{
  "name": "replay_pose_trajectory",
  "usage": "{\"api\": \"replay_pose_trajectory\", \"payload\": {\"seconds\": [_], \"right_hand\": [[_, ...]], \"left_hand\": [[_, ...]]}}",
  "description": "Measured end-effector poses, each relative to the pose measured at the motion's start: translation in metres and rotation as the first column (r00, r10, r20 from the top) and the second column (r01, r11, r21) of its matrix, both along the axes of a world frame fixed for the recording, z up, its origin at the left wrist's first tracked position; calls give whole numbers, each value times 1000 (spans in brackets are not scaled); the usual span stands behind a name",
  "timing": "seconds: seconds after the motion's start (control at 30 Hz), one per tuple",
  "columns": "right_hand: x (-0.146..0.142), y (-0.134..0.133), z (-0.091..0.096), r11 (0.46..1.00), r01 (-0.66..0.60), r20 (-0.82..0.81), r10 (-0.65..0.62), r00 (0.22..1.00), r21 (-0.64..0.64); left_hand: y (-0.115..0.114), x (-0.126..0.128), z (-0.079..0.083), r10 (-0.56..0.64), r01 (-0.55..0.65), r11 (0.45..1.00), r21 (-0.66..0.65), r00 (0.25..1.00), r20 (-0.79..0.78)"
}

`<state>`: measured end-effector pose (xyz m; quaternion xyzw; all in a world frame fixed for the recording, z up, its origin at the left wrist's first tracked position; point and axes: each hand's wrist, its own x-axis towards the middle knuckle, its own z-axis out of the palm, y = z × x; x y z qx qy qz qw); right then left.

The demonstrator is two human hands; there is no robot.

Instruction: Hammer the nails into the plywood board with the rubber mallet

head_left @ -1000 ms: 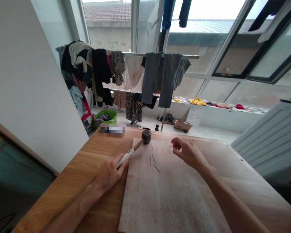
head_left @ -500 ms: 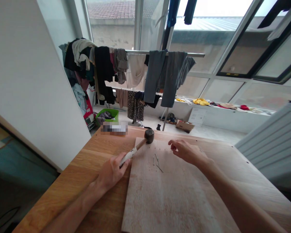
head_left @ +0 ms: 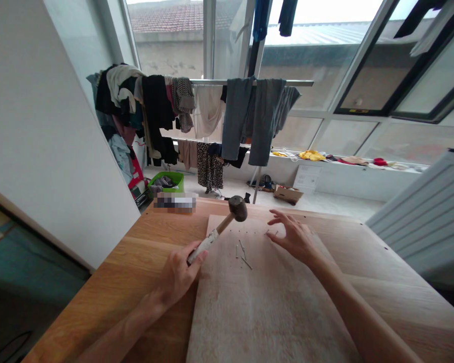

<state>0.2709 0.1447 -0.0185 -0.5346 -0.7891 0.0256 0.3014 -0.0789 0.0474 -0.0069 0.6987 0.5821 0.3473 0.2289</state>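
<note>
My left hand (head_left: pixel 182 267) is wrapped round the pale handle of a mallet (head_left: pixel 237 208), whose dark head is raised over the far left corner of a wooden board (head_left: pixel 245 312). Toward the board's far right, my right hand (head_left: pixel 293 236) has its fingers spread, thumb and forefinger apart. Close to those fingertips a small nail (head_left: pixel 267 232) shows at the board's surface. Several loose nails (head_left: pixel 243 250) lie on the board between the hands. A row of small dark dots runs along the board's far end; I cannot tell whether they are nail heads or holes.
Under the board is a wooden table (head_left: pixel 162 237), with a blurred-out item (head_left: pixel 175 202) at its far left edge. Beyond stand a clothes rack (head_left: pixel 298 83) hung with laundry, a green basket (head_left: pixel 179 182) and a cardboard box (head_left: pixel 287 194). A white panel (head_left: pixel 53 131) rises at left.
The mallet head has lifted and shifted slightly right. My right hand's fingers have spread apart from a curled, closer position, and a nail shows beside them.
</note>
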Motion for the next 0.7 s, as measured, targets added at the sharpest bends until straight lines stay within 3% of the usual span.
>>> {"api": "replay_pose_trajectory", "payload": {"seconds": [0.17,0.33,0.7], "right_hand": [[6,-5,-14,990,65,-124,-50,991,128],[7,-10,-12,958,164,-227,-110,968,235],[7,-11,-12,939,219,-253,-151,956,265]], "left_hand": [[-2,30,16,-67,67,998,8,997,23],[2,51,12,-122,125,992,28,989,-81],[4,49,2,-106,114,992,48,985,-138]]}}
